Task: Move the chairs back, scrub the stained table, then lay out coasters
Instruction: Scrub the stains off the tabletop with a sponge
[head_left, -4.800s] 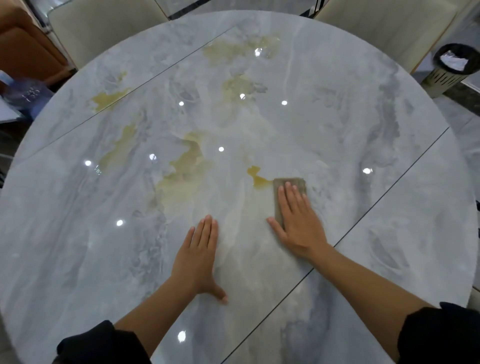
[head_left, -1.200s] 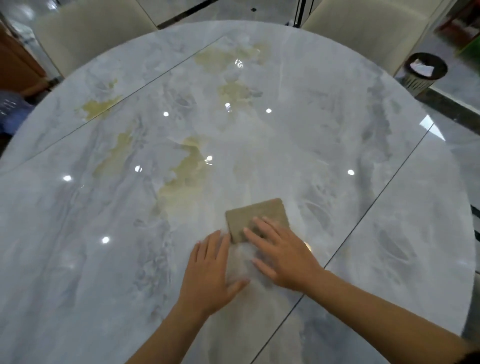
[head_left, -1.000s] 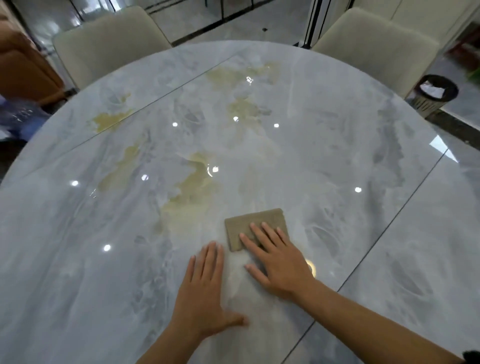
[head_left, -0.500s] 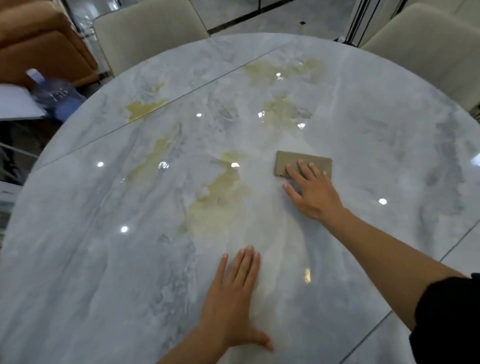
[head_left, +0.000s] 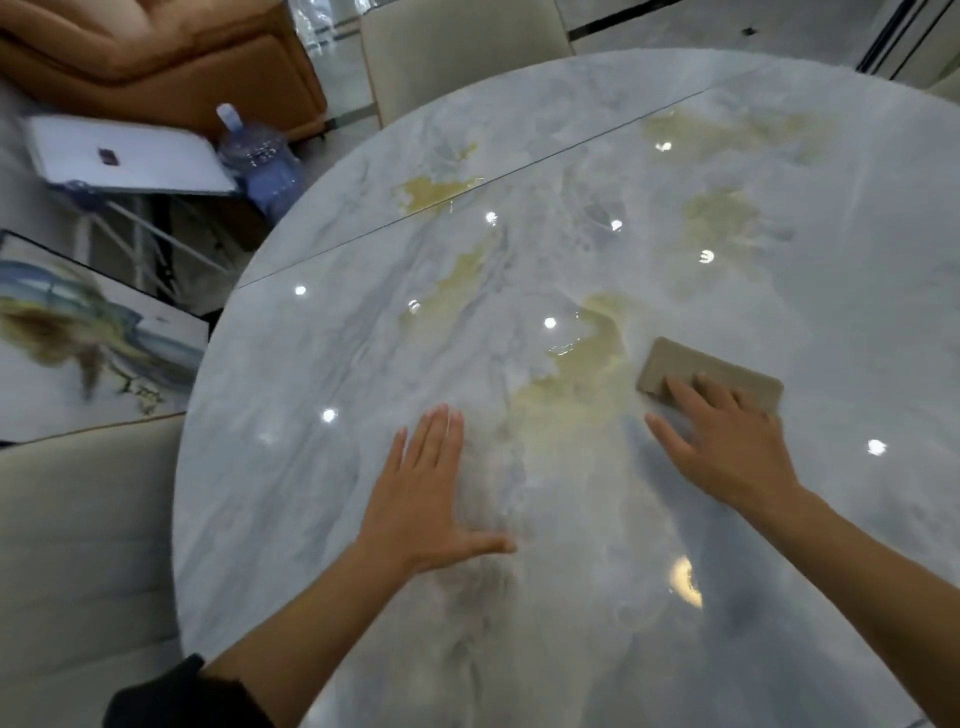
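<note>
Pressing the straight fingers of your right hand (head_left: 727, 447) flat on the thin, soft pad (head_left: 675, 366), well in from the near edge of the counter (head_left: 291, 493) beside the yellow stain (head_left: 571, 387), bear down on its top; it likely slides easily on wet gloss; your left hand (head_left: 431, 488) lies spread flat

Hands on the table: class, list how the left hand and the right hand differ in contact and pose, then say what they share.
The left hand rests on the bare table; the right hand presses a tan pad. The left hand's fingers lie close together, thumb out; the right hand's fingers are spread. The left hand lies left of the yellow stain, the right hand to its right. Both are palm down, fingers straight.
</note>
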